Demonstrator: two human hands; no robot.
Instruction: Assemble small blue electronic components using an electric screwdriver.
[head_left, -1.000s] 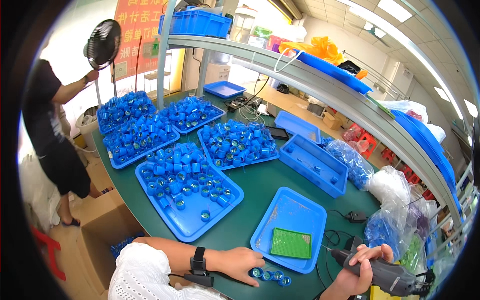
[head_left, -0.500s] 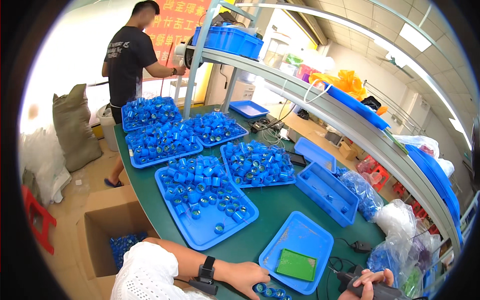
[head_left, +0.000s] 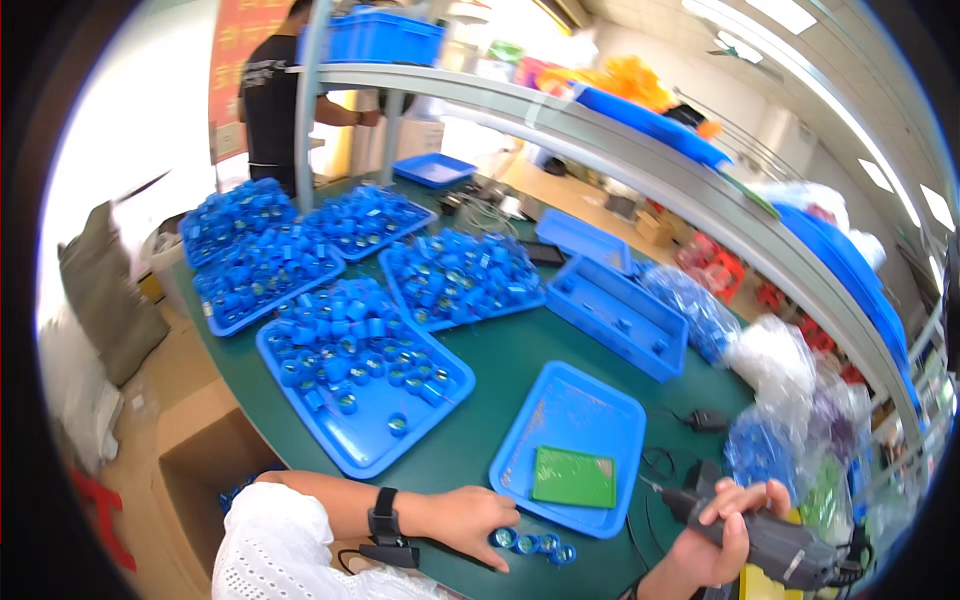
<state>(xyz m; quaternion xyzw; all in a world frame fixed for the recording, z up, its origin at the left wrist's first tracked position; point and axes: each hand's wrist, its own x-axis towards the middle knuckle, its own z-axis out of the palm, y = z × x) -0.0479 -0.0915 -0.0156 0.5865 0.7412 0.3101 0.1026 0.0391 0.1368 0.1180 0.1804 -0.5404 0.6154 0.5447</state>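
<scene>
My right hand (head_left: 722,535) is wrapped round a dark grey electric screwdriver (head_left: 770,540), whose thin bit points left toward a blue tray (head_left: 568,385). My left hand (head_left: 465,522) rests on the green table, thumb and forefinger closed about the left end of a short row of small round blue cups (head_left: 525,543). The cups stand open side up, with greenish, shiny insides. Just beyond the row, the blue tray holds a green rectangular plate (head_left: 573,478) and scattered tiny bits along its left side.
Blue trays heaped with blue cups (head_left: 345,345) fill the table's left and far parts. A deep blue bin (head_left: 620,325), plastic bags (head_left: 765,360) and cables line the right. A shelf (head_left: 470,98) spans overhead. A cardboard box (head_left: 215,450) stands lower left; another person (head_left: 270,110) stands far left.
The view has shifted, so the table's contents sit further left and higher. More of the screwdriver and my right hand shows now. My left hand stays at the row of cups.
</scene>
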